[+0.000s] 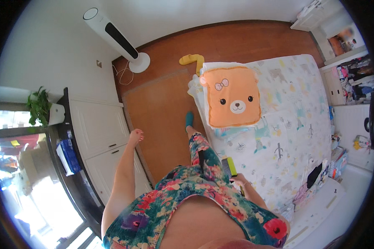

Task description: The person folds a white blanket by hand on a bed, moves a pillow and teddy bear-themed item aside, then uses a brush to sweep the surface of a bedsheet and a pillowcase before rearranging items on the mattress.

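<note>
Wears loose floral clothes [214,176] in teal, red and cream, filling the lower middle of the view. Holds in the right hand [239,180] a lime-green brush [229,167] with dark bristles, fingers wrapped round its near end. Carries the brush beside the thigh, at the near left edge of the bed [284,139], with bristles turned toward the leg. Cannot tell whether brush and sheet touch. Extends the left hand [136,136] out to the other side, over the floor near the white cabinet [99,122], with nothing in it and fingers loosely bent, slightly apart. Shows one foot in a teal sock [189,119] between the bed and a tan mat [156,112].

Farther along the bed, on a white sheet printed with animals and trees: an orange bear-faced cushion [236,85], lying face up with a bow at one ear. Past the corner of the bed, on the brown floor: a bent yellow thing [191,59], like a sock. To the left, on a dark ledge: a blue box [70,155] and a leafy plant [37,108] in a white pot. Against the far wall: a white tower fan [116,35] on a round base, with a cable beside it.
</note>
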A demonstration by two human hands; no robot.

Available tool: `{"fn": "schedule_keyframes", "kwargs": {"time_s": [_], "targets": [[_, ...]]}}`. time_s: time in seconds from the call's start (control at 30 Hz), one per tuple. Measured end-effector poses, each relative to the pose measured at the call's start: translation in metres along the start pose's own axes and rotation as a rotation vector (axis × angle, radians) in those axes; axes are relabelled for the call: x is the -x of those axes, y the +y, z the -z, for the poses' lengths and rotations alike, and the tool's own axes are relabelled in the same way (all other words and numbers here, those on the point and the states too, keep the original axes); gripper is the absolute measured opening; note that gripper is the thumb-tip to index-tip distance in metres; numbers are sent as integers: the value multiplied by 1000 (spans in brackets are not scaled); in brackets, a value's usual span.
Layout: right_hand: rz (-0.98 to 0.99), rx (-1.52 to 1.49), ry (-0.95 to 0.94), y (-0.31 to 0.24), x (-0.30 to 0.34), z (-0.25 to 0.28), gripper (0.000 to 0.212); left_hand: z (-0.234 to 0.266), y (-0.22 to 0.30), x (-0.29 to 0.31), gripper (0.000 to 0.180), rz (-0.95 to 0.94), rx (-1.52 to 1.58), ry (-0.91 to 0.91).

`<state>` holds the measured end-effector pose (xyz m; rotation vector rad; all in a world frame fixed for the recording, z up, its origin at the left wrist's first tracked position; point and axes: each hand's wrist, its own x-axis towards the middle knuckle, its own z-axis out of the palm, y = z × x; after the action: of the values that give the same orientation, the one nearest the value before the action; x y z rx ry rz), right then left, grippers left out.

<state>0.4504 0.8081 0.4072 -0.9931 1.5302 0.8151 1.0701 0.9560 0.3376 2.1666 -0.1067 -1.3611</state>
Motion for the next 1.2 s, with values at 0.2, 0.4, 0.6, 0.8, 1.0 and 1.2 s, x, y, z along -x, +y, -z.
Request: {"fn": "schedule_keyframes", "kwargs": {"time_s": [0.2,0.4,0.6,0.8,1.0,1.2], "targets": [[107,375,9,-135,-30,47,31,28,-34,-28,14,2,117,-218],[159,471,63,-253,-51,55,33,36,61,-40,14,267,-279,-234],[222,387,19,-363,-68,60,30,64,228,-147,16,23,-330,-140],[218,249,75,-515,-87,88,30,126,343,-340,19,-160,-200,-231],[180,30,191,-641,-83,126,30,182,594,-465,22,-765,-453,85],[166,-151,265,-742,-62,140,30,255,873,-542,32,-1119,-505,733]]}}
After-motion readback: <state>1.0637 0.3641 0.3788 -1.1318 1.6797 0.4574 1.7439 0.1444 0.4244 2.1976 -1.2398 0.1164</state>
